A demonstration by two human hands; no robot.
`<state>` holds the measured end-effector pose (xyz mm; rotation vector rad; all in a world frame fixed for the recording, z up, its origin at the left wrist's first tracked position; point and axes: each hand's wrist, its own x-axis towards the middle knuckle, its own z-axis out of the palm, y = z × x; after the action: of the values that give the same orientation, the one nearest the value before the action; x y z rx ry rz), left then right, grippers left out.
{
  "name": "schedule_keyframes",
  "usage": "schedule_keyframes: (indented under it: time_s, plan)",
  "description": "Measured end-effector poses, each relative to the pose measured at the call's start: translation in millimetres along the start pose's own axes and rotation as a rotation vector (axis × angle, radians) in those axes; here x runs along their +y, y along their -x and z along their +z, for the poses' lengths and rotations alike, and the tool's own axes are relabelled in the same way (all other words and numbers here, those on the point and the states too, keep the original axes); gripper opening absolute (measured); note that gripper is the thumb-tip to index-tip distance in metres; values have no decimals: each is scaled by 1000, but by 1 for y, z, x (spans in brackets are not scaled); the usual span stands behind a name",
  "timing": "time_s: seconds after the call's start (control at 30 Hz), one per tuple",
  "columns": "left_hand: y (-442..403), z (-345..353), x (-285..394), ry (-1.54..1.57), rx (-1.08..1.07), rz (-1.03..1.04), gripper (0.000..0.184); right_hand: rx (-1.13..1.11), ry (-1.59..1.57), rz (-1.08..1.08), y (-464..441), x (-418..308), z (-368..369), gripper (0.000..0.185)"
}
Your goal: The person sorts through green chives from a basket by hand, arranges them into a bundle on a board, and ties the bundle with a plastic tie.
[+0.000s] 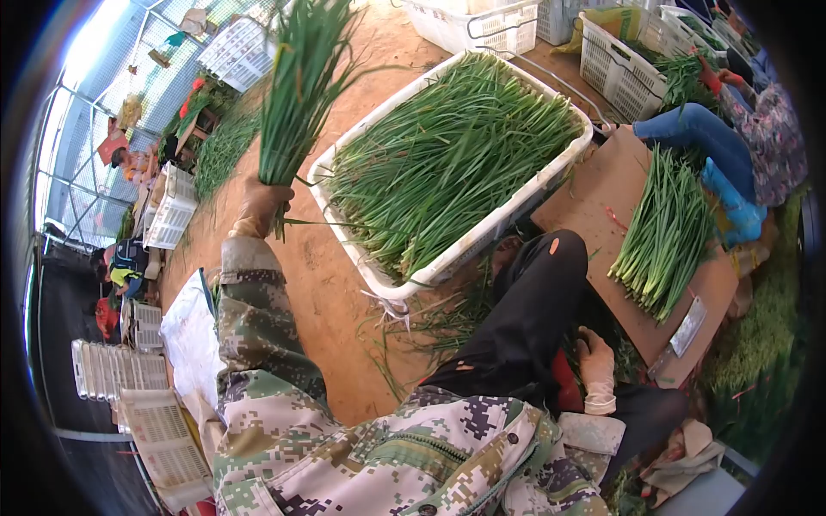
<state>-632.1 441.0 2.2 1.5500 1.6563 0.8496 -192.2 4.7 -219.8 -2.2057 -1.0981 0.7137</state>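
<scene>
Green stalks (297, 103) in a bundle rise from the left hand (258, 206), beside the left edge of the white crate (508, 222); that gloved hand is closed right round the lower stems, fingers wrapped with no gap showing, short ends poking out below the fist and leaves fanning loosely above; the bundle is off the crate, over the earth floor (301, 284).

Loose leaves (456, 146) fill the crate almost to its rim from the far corners to the near one, where white string (396, 314) is tied; scattered stalks (439, 327) lie under the crate's near edge.

The right hand (595, 370), gloved too, is low by the dark trouser leg (525, 335), fingers bent; whether it has hold of anything I cannot tell.

On the brown board (602, 185), a neat pile (662, 232) lies along its right edge, pale ends toward the near edge; a broad blade (687, 327) rests at the near right corner; a co-worker (766, 138) sits beyond.

The step in hand looks like holding one gathered bundle up, apart from the heap; moving it calls for a firm hold low on the stems, with the long tips kept free of the crate's rim.
</scene>
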Motion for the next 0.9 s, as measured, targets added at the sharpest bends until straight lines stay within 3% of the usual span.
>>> schedule_keyframes:
  time_s: [0.07,0.13,0.17,0.23,0.27,0.43,0.5,0.57,0.63,0.73,0.9]
  plan:
    - [18,-5,4,123,-25,-37,24,24,-7,-28,0,-10,-10,33]
    - [32,-1,9,289,-100,-61,28,22,-324,-5,-3,-25,-22,37]
    - [35,2,10,293,-103,-60,28,25,-321,-5,-2,-41,-33,37]
    - [39,11,12,446,-256,1,32,-85,-802,87,-2,-79,-59,39]
    - [42,19,17,472,-270,70,23,-109,-794,4,-3,-93,-74,41]
    - [50,51,46,621,-432,131,31,-122,-973,-300,-14,-160,-118,62]
    - [56,62,54,617,-488,156,36,-308,-1118,-497,-24,-194,-128,65]
    - [62,75,61,578,-505,134,40,-306,-1178,-551,-38,-226,-117,69]
    - [71,94,64,710,-564,160,45,-379,-1039,-612,-67,-246,-103,70]
    - [81,117,69,823,-693,135,50,-478,-990,-549,-105,-273,-66,79]
    - [83,156,57,794,-864,34,54,-412,-921,-611,-180,-291,-30,94]
